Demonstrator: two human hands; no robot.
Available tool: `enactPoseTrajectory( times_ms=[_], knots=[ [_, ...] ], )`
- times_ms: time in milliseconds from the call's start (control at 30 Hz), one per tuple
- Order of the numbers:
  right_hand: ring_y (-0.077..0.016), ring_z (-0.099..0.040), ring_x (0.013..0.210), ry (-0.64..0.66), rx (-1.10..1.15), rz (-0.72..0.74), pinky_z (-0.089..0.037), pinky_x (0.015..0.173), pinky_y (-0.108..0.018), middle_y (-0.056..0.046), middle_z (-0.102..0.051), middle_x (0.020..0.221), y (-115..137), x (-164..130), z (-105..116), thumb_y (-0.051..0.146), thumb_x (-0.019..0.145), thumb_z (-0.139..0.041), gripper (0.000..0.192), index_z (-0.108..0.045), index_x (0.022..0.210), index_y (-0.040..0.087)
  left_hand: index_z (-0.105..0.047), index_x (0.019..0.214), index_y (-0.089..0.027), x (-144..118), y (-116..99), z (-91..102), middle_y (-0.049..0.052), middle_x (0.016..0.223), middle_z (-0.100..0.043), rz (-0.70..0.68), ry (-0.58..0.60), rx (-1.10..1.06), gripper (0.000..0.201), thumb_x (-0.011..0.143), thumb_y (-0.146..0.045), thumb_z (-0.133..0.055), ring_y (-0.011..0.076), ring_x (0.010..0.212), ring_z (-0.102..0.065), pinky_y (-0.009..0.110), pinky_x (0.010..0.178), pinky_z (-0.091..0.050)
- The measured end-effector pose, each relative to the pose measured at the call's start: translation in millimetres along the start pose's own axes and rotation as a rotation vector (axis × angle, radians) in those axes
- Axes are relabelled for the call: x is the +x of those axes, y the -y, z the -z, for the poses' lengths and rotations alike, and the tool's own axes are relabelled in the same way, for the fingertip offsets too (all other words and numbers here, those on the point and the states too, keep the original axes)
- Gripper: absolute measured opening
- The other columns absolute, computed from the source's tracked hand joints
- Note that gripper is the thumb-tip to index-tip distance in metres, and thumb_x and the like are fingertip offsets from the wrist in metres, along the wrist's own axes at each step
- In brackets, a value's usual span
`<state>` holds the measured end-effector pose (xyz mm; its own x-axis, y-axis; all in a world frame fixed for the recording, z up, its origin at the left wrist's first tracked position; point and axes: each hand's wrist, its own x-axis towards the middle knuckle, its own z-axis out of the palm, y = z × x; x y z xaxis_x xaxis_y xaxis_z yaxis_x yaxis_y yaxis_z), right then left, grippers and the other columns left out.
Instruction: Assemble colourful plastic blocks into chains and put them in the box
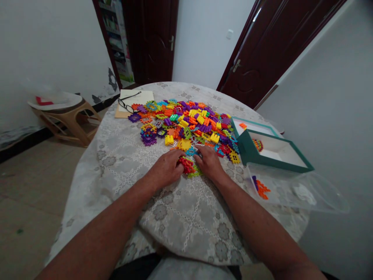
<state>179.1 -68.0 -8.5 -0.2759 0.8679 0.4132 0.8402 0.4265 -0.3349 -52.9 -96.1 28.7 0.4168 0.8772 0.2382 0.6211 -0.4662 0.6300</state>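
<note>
A wide pile of colourful plastic interlocking pieces (186, 122) lies spread over the middle of a round table (122, 155) with a pale lace cloth. My left hand (166, 168) and my right hand (209, 163) rest at the pile's near edge, close together. Between them sits a small cluster of joined pieces, red (186, 165) with a light green piece (194, 173) beside it. Fingers of both hands grip this cluster. The parts under my fingers are hidden.
A teal box (274, 153) with white inside stands open at the right, its lid (253, 126) behind it. A clear plastic bag (294, 190) with a few pieces lies nearer. Glasses (127, 104) on paper sit far left. A stool (70, 116) stands left; doors behind.
</note>
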Motion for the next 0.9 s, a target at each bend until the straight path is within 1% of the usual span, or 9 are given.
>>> enactPoseTrajectory(
  times_ms=[67,167,233,300,400,500,667,767,900],
  knots=[
    [-0.0302,-0.064,0.106,0.009,0.019,-0.023,-0.049,0.100,-0.045,-0.014,-0.074,0.114,1,0,0,0.024,0.096,-0.067,0.037,-0.070,0.132,0.015,-0.068,0.123,-0.020,-1,0,0.1,0.010,0.121,-0.074,0.002,-0.006,0.001,0.039,0.086,-0.011,-0.059,0.0250,0.110,-0.069,0.043,0.104,-0.053],
    [-0.0272,-0.064,0.100,0.009,0.062,-0.051,-0.049,0.093,-0.040,-0.012,-0.073,0.105,3,1,3,0.020,0.094,-0.066,0.023,-0.074,0.115,0.016,-0.068,0.124,-0.021,-2,1,0.1,0.010,0.123,-0.074,0.014,-0.007,0.000,0.040,0.086,-0.011,-0.059,0.0259,0.115,-0.069,0.044,0.106,-0.053],
    [-0.0248,-0.063,0.093,0.003,0.096,-0.070,-0.049,0.086,-0.036,-0.010,-0.071,0.097,6,0,7,0.018,0.092,-0.066,0.016,-0.074,0.106,0.017,-0.068,0.125,-0.021,-3,2,0.0,0.010,0.125,-0.074,0.025,-0.009,0.001,0.041,0.086,-0.011,-0.059,0.0256,0.115,-0.069,0.044,0.107,-0.054],
    [-0.0227,-0.062,0.087,-0.010,0.127,-0.072,-0.047,0.081,-0.033,-0.008,-0.070,0.093,12,-3,13,0.018,0.092,-0.065,0.012,-0.073,0.102,0.017,-0.068,0.127,-0.021,-4,4,-0.2,0.011,0.127,-0.073,0.026,-0.016,0.003,0.042,0.087,-0.012,-0.059,0.0255,0.117,-0.069,0.044,0.109,-0.053],
    [-0.0210,-0.061,0.084,-0.010,0.153,-0.041,-0.045,0.078,-0.032,-0.006,-0.068,0.091,22,-10,23,0.020,0.094,-0.064,0.011,-0.071,0.102,0.018,-0.067,0.131,-0.019,-4,5,-0.7,0.013,0.134,-0.072,0.021,-0.020,0.019,0.043,0.089,-0.013,-0.059,0.0272,0.126,-0.067,0.046,0.114,-0.050],
    [-0.0199,-0.061,0.085,0.060,0.173,0.002,-0.045,0.078,-0.031,-0.005,-0.069,0.092,31,-17,30,0.020,0.095,-0.064,0.011,-0.070,0.104,0.019,-0.066,0.135,-0.019,-4,4,-0.8,0.014,0.138,-0.071,0.033,-0.014,0.037,0.045,0.091,-0.015,-0.058,0.0282,0.131,-0.066,0.047,0.117,-0.049],
    [-0.0177,-0.061,0.084,0.186,0.203,0.020,-0.045,0.078,-0.029,-0.004,-0.070,0.095,36,-20,33,0.016,0.095,-0.065,0.014,-0.070,0.107,0.020,-0.068,0.138,-0.019,-4,2,1.8,0.014,0.140,-0.071,0.061,-0.011,0.051,0.048,0.091,-0.014,-0.058,0.0293,0.131,-0.066,0.047,0.118,-0.049],
    [-0.0183,-0.063,0.085,0.199,0.219,0.041,-0.046,0.079,-0.030,-0.005,-0.072,0.096,36,-19,33,0.016,0.095,-0.065,0.016,-0.072,0.110,0.019,-0.068,0.138,-0.021,-4,-1,4.5,0.012,0.137,-0.074,0.072,0.009,0.049,0.047,0.092,-0.015,-0.058,0.0286,0.128,-0.069,0.046,0.115,-0.051],
    [-0.0198,-0.065,0.088,0.199,0.248,0.051,-0.049,0.082,-0.032,-0.007,-0.074,0.101,38,-20,35,0.018,0.096,-0.063,0.020,-0.072,0.114,0.020,-0.067,0.136,-0.020,-3,-2,5.4,0.013,0.135,-0.075,0.073,0.020,0.048,0.045,0.094,-0.015,-0.056,0.0277,0.125,-0.070,0.045,0.113,-0.051]
  ],
)
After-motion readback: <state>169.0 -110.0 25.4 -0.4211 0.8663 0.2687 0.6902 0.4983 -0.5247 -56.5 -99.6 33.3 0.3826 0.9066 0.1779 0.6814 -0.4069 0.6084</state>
